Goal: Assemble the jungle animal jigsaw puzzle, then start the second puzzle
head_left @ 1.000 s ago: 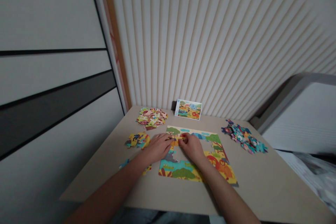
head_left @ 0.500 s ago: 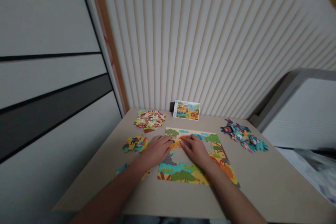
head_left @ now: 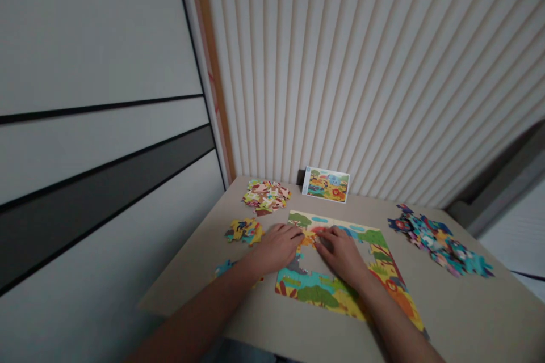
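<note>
– Pleated white blind (head_left: 289,79) behind, pale bench (head_left: 306,332) below. What are the hands doing?

– Both are on the jigsaw puzzle (head_left: 317,295). The left hand (head_left: 279,247) lies palm down over its left side, fingers close together and reaching toward an orange patch (head_left: 309,239). The right hand (head_left: 344,252) meets that patch from the other side, thumb and forefinger slightly parted.

– Is either grip pinching a piece?

– Cannot tell; the fingers hide it.

– Where does the puzzle sit?

– Flat on the bench, under the hands, with a gap in its middle. Lions show at its right, a green bush along the near edge.

– And around it?

– Yellow pieces (head_left: 243,231) just left of the left hand, blue ones (head_left: 224,266) beside that forearm. Farther back on the left is a pink-and-green heap (head_left: 267,195); well to the right, a teal heap (head_left: 443,243). Beyond the puzzle a picture card (head_left: 326,185) leans upright near the blind.

– Far left?

– White cabinet (head_left: 97,34), dark bands across it.
</note>
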Tool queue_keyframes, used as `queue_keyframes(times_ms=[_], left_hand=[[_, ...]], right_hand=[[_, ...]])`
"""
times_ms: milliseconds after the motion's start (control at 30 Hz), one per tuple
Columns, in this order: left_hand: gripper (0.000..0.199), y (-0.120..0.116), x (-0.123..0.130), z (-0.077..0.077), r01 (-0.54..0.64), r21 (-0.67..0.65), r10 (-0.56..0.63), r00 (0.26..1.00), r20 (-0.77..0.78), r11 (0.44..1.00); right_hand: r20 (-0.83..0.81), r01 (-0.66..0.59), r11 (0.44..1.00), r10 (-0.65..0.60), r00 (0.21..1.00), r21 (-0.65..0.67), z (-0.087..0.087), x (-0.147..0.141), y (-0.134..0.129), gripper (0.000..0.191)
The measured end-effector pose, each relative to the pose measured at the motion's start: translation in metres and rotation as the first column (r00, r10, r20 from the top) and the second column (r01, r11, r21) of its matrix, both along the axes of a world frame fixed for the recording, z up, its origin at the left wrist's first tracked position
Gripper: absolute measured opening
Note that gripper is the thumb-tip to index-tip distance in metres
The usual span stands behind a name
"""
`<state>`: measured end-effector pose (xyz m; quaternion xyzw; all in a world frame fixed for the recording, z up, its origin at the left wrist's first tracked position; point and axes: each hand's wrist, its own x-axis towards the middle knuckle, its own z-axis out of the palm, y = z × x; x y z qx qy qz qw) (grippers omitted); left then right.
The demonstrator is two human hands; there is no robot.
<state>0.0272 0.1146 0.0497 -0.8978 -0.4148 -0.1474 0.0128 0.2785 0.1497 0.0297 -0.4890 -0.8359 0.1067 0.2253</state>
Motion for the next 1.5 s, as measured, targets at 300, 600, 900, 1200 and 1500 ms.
queue_keyframes(times_ms=[300,600,900,1200,1500], left_hand=[[0.027,-0.002,-0.002,0.003,0.006,0.016,-0.006,1.0,-0.025,1.0],[0.032,-0.01,-0.005,0.01,-0.028,0.014,0.028,0.999,-0.015,1.0],[0.06,-0.014,-0.126,0.023,-0.338,-0.149,0.345,0.938,0.024,0.929],[0.071,-0.017,-0.18,0.001,-0.345,-0.338,0.359,0.933,-0.021,0.876],[0.086,-0.019,-0.186,0.013,-0.452,-0.41,0.473,0.879,-0.054,0.792]], right_hand=[[0.018,-0.021,1.0,0.021,1.0,0.023,-0.018,0.014,0.015,0.035],[0.002,-0.027,1.0,0.027,1.0,-0.003,-0.009,0.015,0.014,0.039],[-0.004,0.156,0.985,-0.156,0.988,0.074,0.001,0.058,0.029,0.042],[0.04,0.23,0.971,-0.233,0.972,0.065,0.014,0.062,0.026,0.04],[0.073,0.223,0.973,-0.227,0.971,0.061,0.021,0.058,0.021,0.04]])
